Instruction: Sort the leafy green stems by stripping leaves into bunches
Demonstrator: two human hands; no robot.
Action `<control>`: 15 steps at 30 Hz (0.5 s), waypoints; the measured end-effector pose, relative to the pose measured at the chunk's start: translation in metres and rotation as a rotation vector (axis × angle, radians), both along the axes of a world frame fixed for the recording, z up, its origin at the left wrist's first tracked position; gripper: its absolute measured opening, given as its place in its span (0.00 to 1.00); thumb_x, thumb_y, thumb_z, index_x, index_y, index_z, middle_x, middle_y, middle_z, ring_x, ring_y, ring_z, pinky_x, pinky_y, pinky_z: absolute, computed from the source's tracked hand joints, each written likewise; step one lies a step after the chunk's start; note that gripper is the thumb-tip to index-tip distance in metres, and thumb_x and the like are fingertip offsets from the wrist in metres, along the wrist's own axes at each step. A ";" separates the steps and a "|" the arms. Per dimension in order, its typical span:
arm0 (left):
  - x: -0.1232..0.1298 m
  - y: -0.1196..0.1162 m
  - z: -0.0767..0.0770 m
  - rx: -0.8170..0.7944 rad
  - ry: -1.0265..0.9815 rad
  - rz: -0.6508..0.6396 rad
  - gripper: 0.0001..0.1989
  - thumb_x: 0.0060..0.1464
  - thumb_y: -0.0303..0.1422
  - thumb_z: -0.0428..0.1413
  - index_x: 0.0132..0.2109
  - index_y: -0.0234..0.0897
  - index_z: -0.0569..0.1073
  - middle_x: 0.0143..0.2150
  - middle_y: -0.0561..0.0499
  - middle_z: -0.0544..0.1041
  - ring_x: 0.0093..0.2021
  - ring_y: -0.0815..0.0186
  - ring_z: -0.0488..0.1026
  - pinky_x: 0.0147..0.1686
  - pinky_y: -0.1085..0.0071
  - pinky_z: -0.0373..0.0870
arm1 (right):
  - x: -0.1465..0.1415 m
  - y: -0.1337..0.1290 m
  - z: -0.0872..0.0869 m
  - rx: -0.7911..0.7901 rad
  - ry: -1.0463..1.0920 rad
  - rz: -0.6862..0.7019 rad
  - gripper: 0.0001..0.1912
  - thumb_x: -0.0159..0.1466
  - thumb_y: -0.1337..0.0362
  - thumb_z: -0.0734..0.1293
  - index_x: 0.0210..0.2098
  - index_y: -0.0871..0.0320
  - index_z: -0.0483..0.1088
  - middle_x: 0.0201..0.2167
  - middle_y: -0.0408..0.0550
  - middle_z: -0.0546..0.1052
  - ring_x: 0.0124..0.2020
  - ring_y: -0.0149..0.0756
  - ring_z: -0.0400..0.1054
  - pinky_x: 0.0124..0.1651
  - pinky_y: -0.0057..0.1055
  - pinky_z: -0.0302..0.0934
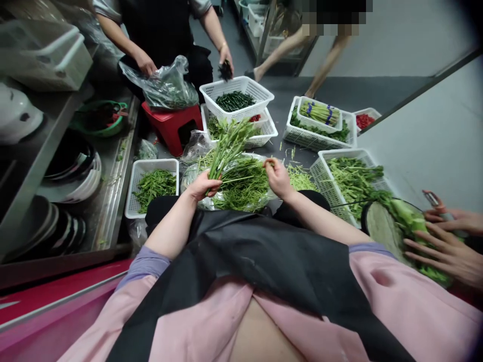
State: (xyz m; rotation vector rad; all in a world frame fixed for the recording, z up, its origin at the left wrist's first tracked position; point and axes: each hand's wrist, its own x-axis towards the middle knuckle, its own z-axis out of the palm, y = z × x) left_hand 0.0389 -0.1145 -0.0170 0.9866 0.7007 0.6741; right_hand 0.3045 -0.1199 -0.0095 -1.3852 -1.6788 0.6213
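My left hand (206, 186) is closed round the lower ends of a bunch of long green vegetable stems (232, 143), which fan up and away from me. One thin stalk sticks out sideways to the right of that hand. To the right, apart from the bunch, my right hand (278, 178) is closed in a pinch; whatever lies between its fingertips is too small to make out. Below and between both hands lies a heap of thin green stems (245, 188) on clear plastic. Paler green pieces (300, 178) lie just beyond my right hand.
Left stands a white basket of greens (156, 186) beside a metal shelf (116, 201). Ahead, a co-worker handles a plastic bag (171, 83) on a red stool (173, 125), near a basket of dark green peppers (236, 100). Another person's hands (449, 241) work on greens at right.
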 end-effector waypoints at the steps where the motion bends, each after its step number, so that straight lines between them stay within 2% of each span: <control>1: 0.001 0.000 -0.001 0.000 0.005 -0.002 0.21 0.40 0.37 0.67 0.30 0.37 0.61 0.15 0.61 0.62 0.11 0.78 0.55 0.11 0.79 0.48 | -0.006 0.000 0.005 0.067 -0.176 0.121 0.09 0.65 0.61 0.58 0.36 0.57 0.68 0.32 0.50 0.74 0.36 0.38 0.66 0.42 0.35 0.60; 2: 0.001 0.000 -0.001 0.000 0.010 -0.001 0.21 0.40 0.36 0.67 0.30 0.37 0.61 0.15 0.61 0.62 0.11 0.78 0.55 0.12 0.79 0.48 | -0.013 0.000 0.009 0.090 -0.350 0.244 0.09 0.65 0.63 0.59 0.38 0.58 0.70 0.35 0.54 0.75 0.40 0.40 0.67 0.46 0.36 0.60; 4: 0.002 0.000 -0.003 0.005 0.018 0.008 0.21 0.40 0.37 0.67 0.30 0.36 0.61 0.15 0.61 0.62 0.11 0.78 0.54 0.12 0.79 0.48 | -0.027 0.000 0.015 0.017 -0.616 0.428 0.10 0.65 0.66 0.60 0.41 0.60 0.72 0.38 0.56 0.77 0.43 0.42 0.68 0.47 0.35 0.59; 6: 0.003 0.000 -0.004 0.022 0.030 0.012 0.21 0.40 0.37 0.67 0.31 0.36 0.62 0.15 0.61 0.62 0.11 0.78 0.56 0.12 0.78 0.48 | -0.037 -0.001 0.015 -0.096 -0.731 0.519 0.13 0.66 0.67 0.59 0.46 0.60 0.72 0.40 0.54 0.78 0.42 0.39 0.70 0.45 0.32 0.60; 8: 0.003 0.000 -0.007 0.047 0.046 0.021 0.20 0.40 0.37 0.67 0.31 0.36 0.62 0.14 0.60 0.62 0.11 0.77 0.56 0.12 0.78 0.48 | -0.043 -0.003 0.012 -0.146 -0.744 0.566 0.15 0.67 0.66 0.58 0.49 0.61 0.71 0.44 0.54 0.78 0.44 0.37 0.71 0.45 0.30 0.60; 12: 0.005 0.000 -0.013 0.064 0.065 0.039 0.19 0.41 0.37 0.67 0.30 0.36 0.63 0.14 0.59 0.62 0.12 0.77 0.56 0.13 0.77 0.47 | -0.048 -0.012 0.000 -0.167 -0.729 0.537 0.16 0.67 0.65 0.58 0.50 0.62 0.71 0.46 0.56 0.77 0.44 0.37 0.71 0.44 0.30 0.61; 15: 0.007 -0.001 -0.013 0.064 0.068 0.031 0.20 0.42 0.38 0.67 0.32 0.36 0.63 0.14 0.59 0.63 0.12 0.76 0.57 0.14 0.76 0.48 | -0.048 -0.012 -0.012 -0.182 -0.528 0.388 0.14 0.65 0.64 0.58 0.44 0.61 0.71 0.40 0.54 0.78 0.39 0.36 0.70 0.42 0.29 0.60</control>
